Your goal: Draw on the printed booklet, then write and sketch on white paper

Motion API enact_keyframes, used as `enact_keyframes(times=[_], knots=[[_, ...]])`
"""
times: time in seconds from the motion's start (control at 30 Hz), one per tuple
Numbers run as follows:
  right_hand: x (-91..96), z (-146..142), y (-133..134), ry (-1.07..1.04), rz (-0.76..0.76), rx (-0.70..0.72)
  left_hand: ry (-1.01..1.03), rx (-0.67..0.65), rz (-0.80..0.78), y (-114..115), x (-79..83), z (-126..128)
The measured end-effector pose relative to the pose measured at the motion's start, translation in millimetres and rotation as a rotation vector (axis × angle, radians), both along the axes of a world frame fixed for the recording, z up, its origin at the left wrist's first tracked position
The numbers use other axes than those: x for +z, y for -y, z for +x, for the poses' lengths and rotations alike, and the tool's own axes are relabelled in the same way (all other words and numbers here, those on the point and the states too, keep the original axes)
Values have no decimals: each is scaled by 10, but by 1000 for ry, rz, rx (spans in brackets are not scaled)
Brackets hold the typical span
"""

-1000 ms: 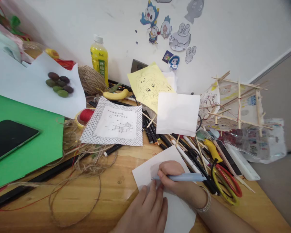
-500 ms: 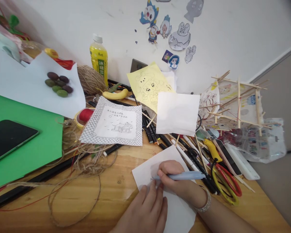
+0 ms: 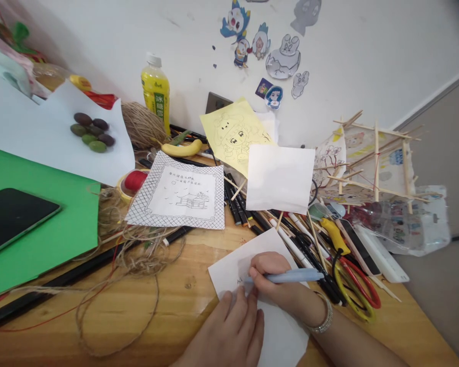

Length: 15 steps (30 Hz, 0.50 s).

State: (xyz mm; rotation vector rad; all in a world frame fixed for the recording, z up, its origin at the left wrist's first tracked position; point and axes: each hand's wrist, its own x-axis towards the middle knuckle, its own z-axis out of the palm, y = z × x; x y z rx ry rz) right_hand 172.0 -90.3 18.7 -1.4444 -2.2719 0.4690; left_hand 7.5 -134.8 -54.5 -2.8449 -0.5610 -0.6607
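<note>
My right hand (image 3: 273,280) grips a light blue pen (image 3: 296,276), its tip down on a sheet of white paper (image 3: 279,336). A small dark pen mark shows on the sheet near the tip. Flat on the same sheet rests my left hand (image 3: 237,326), fingers stretched out, close to the pen tip and holding nothing. Beyond the sheet lie a bordered drawing of a pavilion (image 3: 179,193), a blank white square of paper (image 3: 280,178) and a yellow sheet with a cartoon drawing (image 3: 235,135).
Markers (image 3: 235,206), scissors (image 3: 354,290) and a white case (image 3: 382,255) crowd the right side. A stick frame (image 3: 377,163) stands behind them. To the left are twine (image 3: 137,255), a phone (image 3: 17,216) on green paper (image 3: 76,214), and olive-like fruits (image 3: 92,132). A yellow bottle (image 3: 155,94) stands at the back.
The pen tip has shifted very slightly, and the mark beside it looks a little larger. Both hands stay in nearly the same place.
</note>
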Motion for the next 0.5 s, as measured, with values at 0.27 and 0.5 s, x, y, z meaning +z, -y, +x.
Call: enact_keyframes(times=[0.27, 0.5], knots=[[8, 4, 7, -12, -13, -42, -8, 2, 5, -13, 16, 13], [0, 39, 20, -39, -19, -99, -3, 4, 8, 6, -21, 7]])
